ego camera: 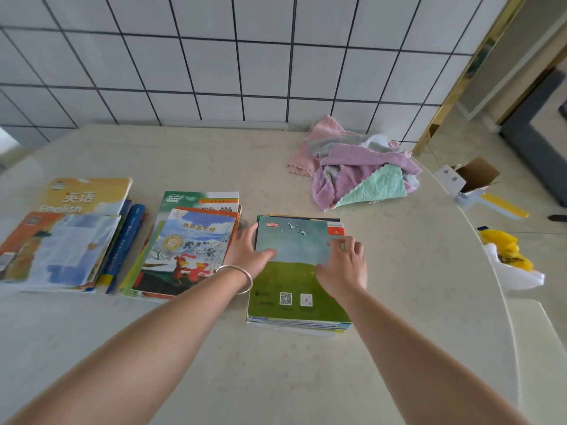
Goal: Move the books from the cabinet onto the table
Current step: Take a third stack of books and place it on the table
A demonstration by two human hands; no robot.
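Observation:
Three piles of books lie on the pale table (276, 378). The right pile (296, 302) has a green and blue-sky cover on top. My left hand (247, 254) rests on that cover's left edge, fingers spread, with a silver bangle at the wrist. My right hand (345, 265) lies on the cover's right side, its fingers straight. The middle pile (187, 250) shows a snowy picture-book cover with red birds. The left pile (64, 234) has an English textbook at the back and a pale blue cover in front.
A heap of pink, purple and mint cloths (359, 167) sits at the back right of the table. Off the curved right edge, an open cardboard box (469, 179) and a yellow and white bag (509, 259) lie on the floor. A tiled wall (230, 56) stands behind.

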